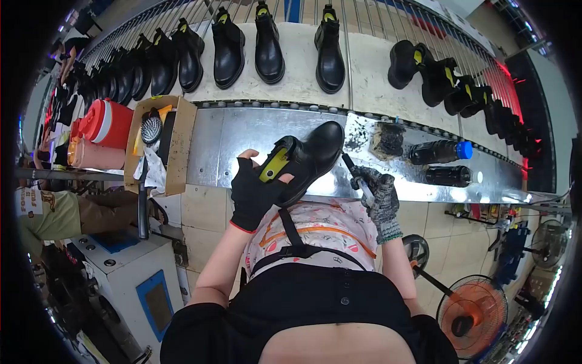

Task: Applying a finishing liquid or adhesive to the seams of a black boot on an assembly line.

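Note:
My left hand (254,191), in a black glove with bare fingertips, grips a black ankle boot (309,158) around its heel and shaft. The boot lies tilted over the metal ledge, its toe pointing away and to the right. A yellow-green lining with a round mark shows at its opening. In a grey knit glove, my right hand (379,200) is closed around a slim black-tipped tool (357,176) with a pale section. The tool's tip is close to the boot's right side; whether they touch I cannot tell.
Several black boots (330,54) stand on the pale conveyor (373,67) beyond the metal ledge (212,145). Right on the ledge are a dark-stained block (388,139) and two dark bottles (433,151). A cardboard box (185,133) holds a hairbrush (151,128); red jugs (112,124) stand beside it.

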